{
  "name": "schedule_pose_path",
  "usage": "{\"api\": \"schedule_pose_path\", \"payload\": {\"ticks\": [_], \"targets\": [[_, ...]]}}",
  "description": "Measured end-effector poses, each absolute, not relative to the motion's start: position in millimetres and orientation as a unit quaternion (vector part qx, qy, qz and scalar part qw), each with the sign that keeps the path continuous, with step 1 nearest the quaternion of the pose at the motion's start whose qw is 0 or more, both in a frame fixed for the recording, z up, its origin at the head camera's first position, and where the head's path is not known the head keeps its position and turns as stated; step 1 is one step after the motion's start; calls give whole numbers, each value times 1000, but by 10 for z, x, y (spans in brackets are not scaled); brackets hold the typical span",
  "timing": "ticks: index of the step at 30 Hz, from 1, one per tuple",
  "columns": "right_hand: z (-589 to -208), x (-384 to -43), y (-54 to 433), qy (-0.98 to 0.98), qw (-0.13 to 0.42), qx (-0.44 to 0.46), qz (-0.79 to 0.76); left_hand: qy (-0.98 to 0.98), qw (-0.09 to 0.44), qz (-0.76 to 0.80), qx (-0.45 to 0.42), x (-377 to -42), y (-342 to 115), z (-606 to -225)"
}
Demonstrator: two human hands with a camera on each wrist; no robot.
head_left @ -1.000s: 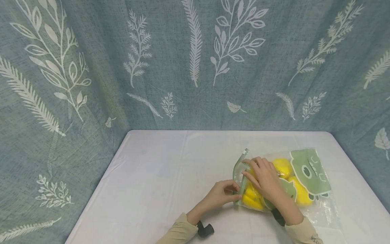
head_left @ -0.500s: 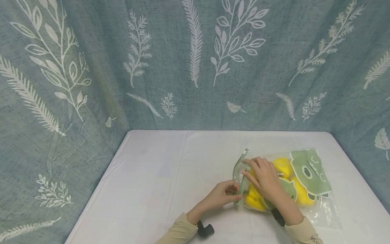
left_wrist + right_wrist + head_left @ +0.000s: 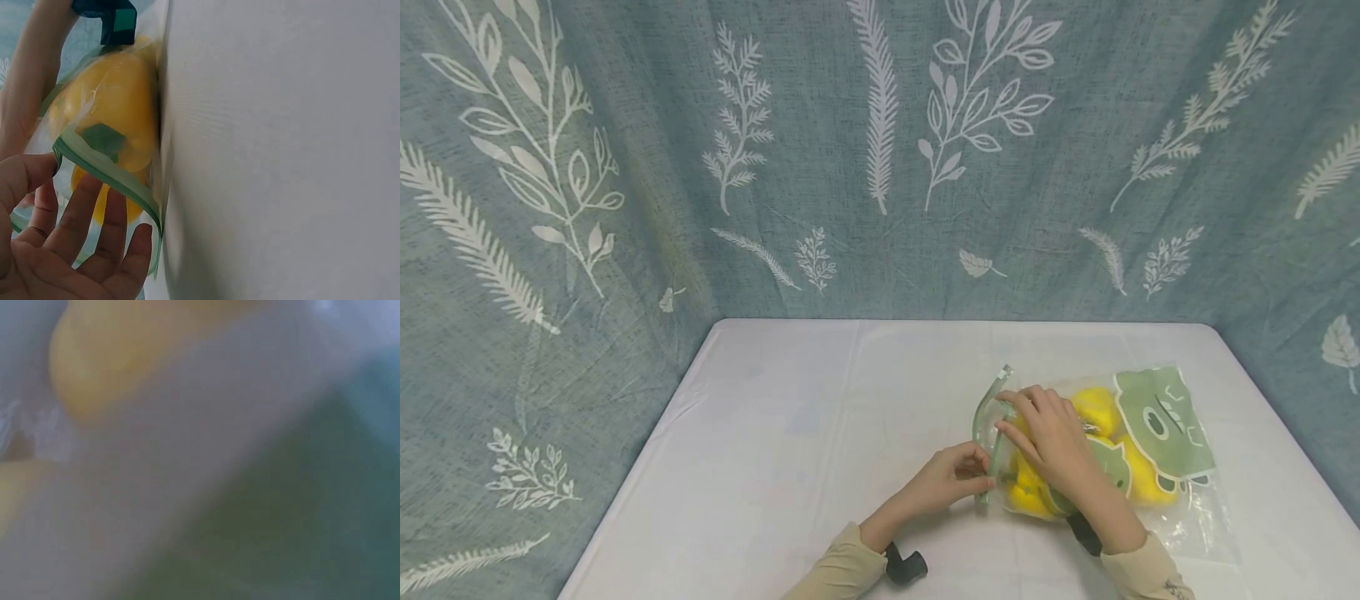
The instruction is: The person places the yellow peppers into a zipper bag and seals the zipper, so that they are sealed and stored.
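A clear zip bag [image 3: 1195, 517] with green cartoon prints lies on the right of the table. Several yellow bell peppers [image 3: 1096, 410] show through its plastic; one bell pepper [image 3: 115, 94] has a green stem facing the opening. My left hand [image 3: 943, 479] pinches the near end of the green zip strip [image 3: 112, 172] between thumb and forefinger, the other fingers loosely bent. My right hand [image 3: 1052, 437] lies over the bag, thumb and fingers holding the opening's edge. Blurred yellow pepper [image 3: 112, 356] and green print [image 3: 281, 519] fill the right wrist view.
A white-covered table [image 3: 790, 417] stretches left of the bag. Behind it hangs a blue-green curtain [image 3: 820, 150] with white leaf prints. Black wrist mounts [image 3: 906, 567] sit under both forearms.
The peppers nearest the opening have shifted slightly right, away from the zip strip. Both hands stay almost where they were.
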State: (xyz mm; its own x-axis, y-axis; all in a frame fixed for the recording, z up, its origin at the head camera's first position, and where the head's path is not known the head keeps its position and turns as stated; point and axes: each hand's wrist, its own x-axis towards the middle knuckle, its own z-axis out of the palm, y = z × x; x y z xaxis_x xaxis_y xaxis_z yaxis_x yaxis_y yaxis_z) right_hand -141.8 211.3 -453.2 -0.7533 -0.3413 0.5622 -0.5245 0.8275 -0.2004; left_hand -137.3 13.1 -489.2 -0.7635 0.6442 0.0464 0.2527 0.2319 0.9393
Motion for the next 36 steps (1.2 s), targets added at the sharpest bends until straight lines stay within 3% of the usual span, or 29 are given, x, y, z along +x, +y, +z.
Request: {"api": "schedule_pose_path", "payload": {"ticks": [17, 36], "targets": [[-4542, -1425, 2115, -918, 259, 240, 179, 757, 192, 553, 291, -1363, 148, -4907], [-4540, -1430, 2117, -919, 257, 243, 175, 748, 191, 554, 311, -1259, 92, -4531]]}}
